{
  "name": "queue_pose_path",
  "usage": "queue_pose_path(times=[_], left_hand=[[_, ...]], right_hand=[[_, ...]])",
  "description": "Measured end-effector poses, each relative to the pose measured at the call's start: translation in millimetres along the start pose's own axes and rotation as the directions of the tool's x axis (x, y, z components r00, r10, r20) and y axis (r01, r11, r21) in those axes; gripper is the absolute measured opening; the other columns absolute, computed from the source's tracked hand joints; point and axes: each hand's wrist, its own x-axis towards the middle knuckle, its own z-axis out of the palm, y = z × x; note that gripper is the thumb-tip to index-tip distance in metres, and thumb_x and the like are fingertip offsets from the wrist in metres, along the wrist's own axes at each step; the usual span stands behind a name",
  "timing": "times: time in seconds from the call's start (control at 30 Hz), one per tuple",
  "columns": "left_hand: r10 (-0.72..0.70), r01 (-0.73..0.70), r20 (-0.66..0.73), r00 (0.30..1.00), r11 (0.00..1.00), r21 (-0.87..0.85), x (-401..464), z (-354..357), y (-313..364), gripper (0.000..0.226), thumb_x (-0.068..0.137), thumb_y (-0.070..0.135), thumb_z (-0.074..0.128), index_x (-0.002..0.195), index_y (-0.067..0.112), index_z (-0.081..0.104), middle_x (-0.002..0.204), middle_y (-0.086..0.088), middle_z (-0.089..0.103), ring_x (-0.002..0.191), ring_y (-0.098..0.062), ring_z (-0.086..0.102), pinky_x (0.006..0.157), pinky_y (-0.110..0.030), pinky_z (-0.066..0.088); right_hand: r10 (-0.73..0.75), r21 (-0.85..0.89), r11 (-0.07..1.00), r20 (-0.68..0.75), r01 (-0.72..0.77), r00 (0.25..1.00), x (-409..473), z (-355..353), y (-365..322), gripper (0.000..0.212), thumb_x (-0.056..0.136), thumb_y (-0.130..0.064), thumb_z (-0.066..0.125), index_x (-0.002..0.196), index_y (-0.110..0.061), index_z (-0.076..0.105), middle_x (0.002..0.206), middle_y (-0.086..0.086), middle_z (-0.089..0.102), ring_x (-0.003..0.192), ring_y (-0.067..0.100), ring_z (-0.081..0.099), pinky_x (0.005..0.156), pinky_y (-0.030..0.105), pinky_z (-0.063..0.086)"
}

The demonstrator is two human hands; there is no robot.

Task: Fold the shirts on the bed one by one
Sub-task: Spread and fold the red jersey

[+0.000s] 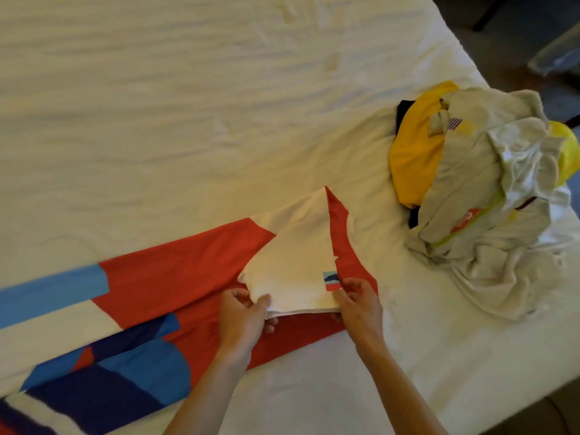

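Observation:
A red shirt (188, 271) with white, light blue and dark blue patches lies flat across the near part of the bed, running from the lower left to the middle. Its white sleeve (295, 259) is folded in over the red body. My left hand (244, 315) pinches the sleeve's cuff edge at the left corner. My right hand (357, 302) pinches the same edge at the right corner, near a small striped patch. Both forearms reach in from the bottom of the view.
A heap of unfolded shirts (489, 196), off-white, yellow and dark, sits near the bed's right edge. The white bedsheet (188, 120) stretches far and left. The bed's right edge (470, 64) drops to a dark floor.

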Motion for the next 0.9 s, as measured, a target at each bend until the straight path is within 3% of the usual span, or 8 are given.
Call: queue_pose_path(times=[0.1,0.23,0.33,0.43,0.5,0.57,0.77,0.9], left_hand=[[-0.009,-0.010,0.079,0.997,0.972,0.236,-6.7,-7.2,1.1,0.054,0.082,0.020,0.078,0.122,0.008,0.044,0.088,-0.016,0.069,0.055,-0.020,0.066,0.047,-0.034,0.052],[0.478,-0.510,0.304,0.824,0.391,0.766,-12.7,-19.3,4.3,0.129,0.048,0.092,0.067,0.153,0.031,0.020,0.132,0.005,0.044,0.118,-0.020,0.047,0.092,-0.040,0.047],[0.495,-0.660,0.498,0.712,0.230,0.715,-10.9,-5.0,7.2,0.107,0.061,0.091,0.057,0.150,0.037,0.032,0.142,0.007,0.035,0.129,-0.018,0.034,0.102,-0.041,0.038],[0.622,-0.693,0.384,0.682,0.383,0.611,3.5,11.2,13.2,0.021,0.082,0.037,0.073,0.093,0.019,0.067,0.103,0.000,0.066,0.098,-0.022,0.060,0.079,-0.036,0.042],[0.594,-0.597,0.156,0.789,0.682,0.422,11.7,15.4,21.6,0.023,0.082,0.023,0.064,0.063,0.018,0.052,0.060,0.004,0.053,0.056,-0.010,0.050,0.054,-0.029,0.033],[0.514,-0.504,0.020,0.858,0.832,0.231,21.0,12.0,24.4,0.018,0.079,0.023,0.057,0.062,0.017,0.052,0.055,0.005,0.048,0.048,-0.006,0.041,0.046,-0.020,0.029],[0.430,-0.419,0.041,0.902,0.846,0.329,38.9,0.5,16.5,0.012,0.087,0.019,0.071,0.081,0.020,0.061,0.075,0.012,0.061,0.069,-0.003,0.057,0.058,-0.026,0.044],[0.542,-0.519,0.020,0.840,0.793,0.319,35.7,0.0,17.3,0.016,0.091,0.018,0.066,0.077,0.012,0.064,0.069,0.002,0.063,0.063,-0.011,0.057,0.052,-0.023,0.039]], right_hand=[[0.061,-0.087,0.995,0.098,-0.053,0.993,-2.9,-5.9,-14.5,0.029,0.090,-0.017,0.064,0.114,-0.025,0.049,0.097,-0.002,0.064,0.059,0.016,0.067,0.048,0.023,0.052],[-0.008,-0.118,0.992,0.189,0.031,0.982,-4.6,-2.7,-50.2,0.025,0.085,-0.014,0.059,0.106,-0.026,0.053,0.079,0.008,0.071,0.048,0.021,0.066,0.045,0.026,0.052],[-0.031,-0.012,0.999,0.297,0.037,0.954,-1.5,9.5,-78.1,0.033,0.088,-0.010,0.058,0.117,-0.020,0.046,0.072,0.014,0.073,0.051,0.019,0.067,0.045,0.023,0.048],[-0.050,0.074,0.997,0.370,0.024,0.928,8.8,27.9,-98.5,0.058,0.092,-0.009,0.058,0.144,-0.017,0.034,0.069,0.015,0.072,0.056,0.018,0.067,0.050,0.023,0.050],[-0.084,0.132,0.991,0.410,0.032,0.908,17.6,39.0,-109.4,0.073,0.095,-0.017,0.060,0.155,-0.017,0.020,0.075,0.013,0.074,0.060,0.019,0.068,0.053,0.025,0.052],[-0.159,0.172,0.981,0.425,0.093,0.891,26.4,45.1,-112.9,0.067,0.097,-0.028,0.059,0.154,-0.022,0.025,0.082,0.011,0.075,0.061,0.019,0.068,0.054,0.026,0.052],[-0.501,-0.310,0.755,0.294,0.577,0.814,61.3,47.8,-88.8,0.050,0.085,-0.007,0.060,0.130,-0.029,0.061,0.121,-0.012,0.057,0.092,-0.005,0.054,0.081,0.009,0.045],[-0.453,-0.452,0.631,0.445,0.630,0.773,84.9,42.5,-85.6,0.059,0.079,-0.007,0.059,0.135,-0.024,0.056,0.123,-0.007,0.057,0.113,0.015,0.049,0.100,0.037,0.047]])
